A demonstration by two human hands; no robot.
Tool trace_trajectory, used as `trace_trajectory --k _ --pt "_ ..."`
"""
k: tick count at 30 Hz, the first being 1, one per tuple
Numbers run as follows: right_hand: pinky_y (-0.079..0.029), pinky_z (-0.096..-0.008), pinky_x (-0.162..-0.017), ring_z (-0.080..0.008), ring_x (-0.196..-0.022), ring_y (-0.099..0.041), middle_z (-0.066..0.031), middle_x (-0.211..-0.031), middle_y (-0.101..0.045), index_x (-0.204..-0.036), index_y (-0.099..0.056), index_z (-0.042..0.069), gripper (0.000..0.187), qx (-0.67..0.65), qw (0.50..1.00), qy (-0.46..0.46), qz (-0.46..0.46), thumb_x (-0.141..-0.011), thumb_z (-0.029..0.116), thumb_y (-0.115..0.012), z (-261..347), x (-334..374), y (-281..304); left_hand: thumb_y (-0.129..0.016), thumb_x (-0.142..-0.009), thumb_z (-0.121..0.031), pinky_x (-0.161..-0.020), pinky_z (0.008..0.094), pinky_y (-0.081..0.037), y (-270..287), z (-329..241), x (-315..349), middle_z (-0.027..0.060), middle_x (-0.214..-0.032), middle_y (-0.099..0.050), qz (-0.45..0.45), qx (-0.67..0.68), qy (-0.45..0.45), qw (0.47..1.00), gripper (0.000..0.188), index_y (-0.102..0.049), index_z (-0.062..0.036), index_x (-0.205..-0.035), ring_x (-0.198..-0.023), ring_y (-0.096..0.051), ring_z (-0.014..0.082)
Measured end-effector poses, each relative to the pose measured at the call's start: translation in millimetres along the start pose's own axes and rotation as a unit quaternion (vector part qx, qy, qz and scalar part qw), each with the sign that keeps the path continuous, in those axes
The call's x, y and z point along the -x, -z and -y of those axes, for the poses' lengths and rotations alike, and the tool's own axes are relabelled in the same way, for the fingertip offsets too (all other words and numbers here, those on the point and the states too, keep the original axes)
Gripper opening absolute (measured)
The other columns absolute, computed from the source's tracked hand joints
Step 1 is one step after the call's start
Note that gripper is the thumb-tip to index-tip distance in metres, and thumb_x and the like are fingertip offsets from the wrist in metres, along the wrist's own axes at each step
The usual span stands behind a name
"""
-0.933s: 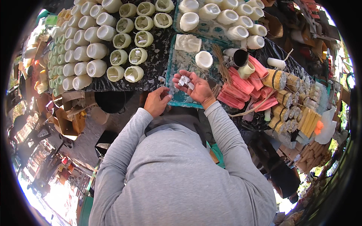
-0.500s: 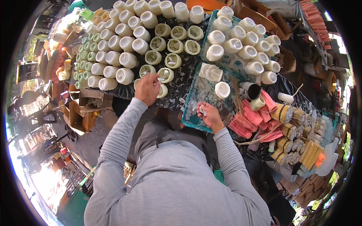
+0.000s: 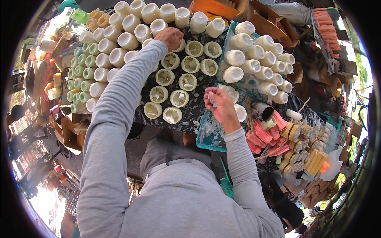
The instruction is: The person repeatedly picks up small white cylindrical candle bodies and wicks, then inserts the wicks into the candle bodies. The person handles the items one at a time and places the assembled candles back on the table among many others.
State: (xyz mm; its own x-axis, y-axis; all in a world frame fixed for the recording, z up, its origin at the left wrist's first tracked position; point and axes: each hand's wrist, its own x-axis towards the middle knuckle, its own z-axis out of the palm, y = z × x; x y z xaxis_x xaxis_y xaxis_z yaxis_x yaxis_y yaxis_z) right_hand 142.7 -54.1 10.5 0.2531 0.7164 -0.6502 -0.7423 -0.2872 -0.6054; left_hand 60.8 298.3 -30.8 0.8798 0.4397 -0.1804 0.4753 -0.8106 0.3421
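Note:
Hollow cream wax candle cups (image 3: 187, 82) stand open end up in rows on the black-covered table, with pale wax chunks inside several of them. My left hand (image 3: 170, 38) reaches over a cup (image 3: 181, 46) at the far left of these rows. Its fingers are curled at that cup's rim, and whatever they pinch is hidden. My right hand (image 3: 221, 106) hovers above the near part of the teal tray (image 3: 210, 135), closed around whitish wax pieces (image 3: 212, 102). Just behind it a white wax block (image 3: 229, 93) is partly covered, and one round candle (image 3: 240, 113) sits beside the wrist.
Cream candles (image 3: 127, 41) and green ones (image 3: 85, 73) crowd the table's left. More cream candles (image 3: 252, 66) fill the far tray. A dark metal cup (image 3: 263, 111), pink wax pieces (image 3: 260, 135) and banded bundles (image 3: 291, 131) lie right. Cardboard boxes (image 3: 262, 23) stand behind.
My left hand has moved from the nearest cups to the far end of the rows. My right hand has risen away from me, still holding the wax pieces. The whole view has shifted slightly.

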Motion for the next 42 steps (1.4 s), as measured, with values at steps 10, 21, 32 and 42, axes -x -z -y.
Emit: trace_trajectory --k 10,21,32,42 --pt "-0.058 -0.0424 -0.094 -0.0347 -0.105 -0.074 -0.0217 -0.111 -0.077 -0.116 -0.074 0.000 0.030 0.520 0.832 0.180 -0.074 -0.091 0.015 -0.067 78.9 -181.6 -123.3 -0.059 -0.093 -0.008 -0.081 0.0534 -0.055 4.4 23.4 25.3 0.0218 -0.098 -0.075 -0.054 0.053 -0.039 0.996 0.045 -0.058 -0.0173 -0.137 -0.091 -0.072 0.0419" --pt "-0.055 -0.0425 -0.103 -0.0398 -0.115 -0.071 -0.0266 -0.121 -0.073 -0.128 -0.074 0.002 0.046 0.653 0.741 0.154 -0.010 -0.083 0.010 -0.066 100.9 -198.9 -146.0 -0.055 -0.096 -0.009 -0.072 0.0541 -0.054 6.9 27.7 21.5 0.0216 -0.083 -0.072 -0.075 0.093 -0.034 0.992 0.040 -0.058 -0.0196 -0.134 -0.077 -0.070 0.0422" --pt "-0.058 -0.0316 -0.087 -0.0161 -0.094 -0.072 -0.0086 -0.105 -0.076 -0.124 -0.071 -0.004 0.036 0.425 0.862 0.274 -0.043 -0.091 0.012 -0.069 85.4 -121.3 -96.5 -0.057 -0.095 -0.014 -0.082 0.0524 -0.056 0.5 30.1 20.8 0.0205 -0.090 -0.075 -0.058 0.065 -0.012 0.996 0.060 -0.048 -0.0187 -0.154 -0.088 -0.072 0.0415" --pt "-0.056 -0.0414 -0.089 -0.0321 -0.098 -0.069 -0.0172 -0.116 -0.066 -0.130 -0.067 0.002 0.045 0.646 0.745 0.146 -0.080 -0.087 0.008 -0.078 -91.6 69.8 79.0 -0.063 -0.089 -0.021 -0.087 0.0489 -0.057 13.0 10.5 32.9 0.0180 -0.101 -0.074 -0.106 0.037 -0.038 0.993 0.053 -0.059 -0.0096 -0.140 -0.098 -0.072 0.0396"
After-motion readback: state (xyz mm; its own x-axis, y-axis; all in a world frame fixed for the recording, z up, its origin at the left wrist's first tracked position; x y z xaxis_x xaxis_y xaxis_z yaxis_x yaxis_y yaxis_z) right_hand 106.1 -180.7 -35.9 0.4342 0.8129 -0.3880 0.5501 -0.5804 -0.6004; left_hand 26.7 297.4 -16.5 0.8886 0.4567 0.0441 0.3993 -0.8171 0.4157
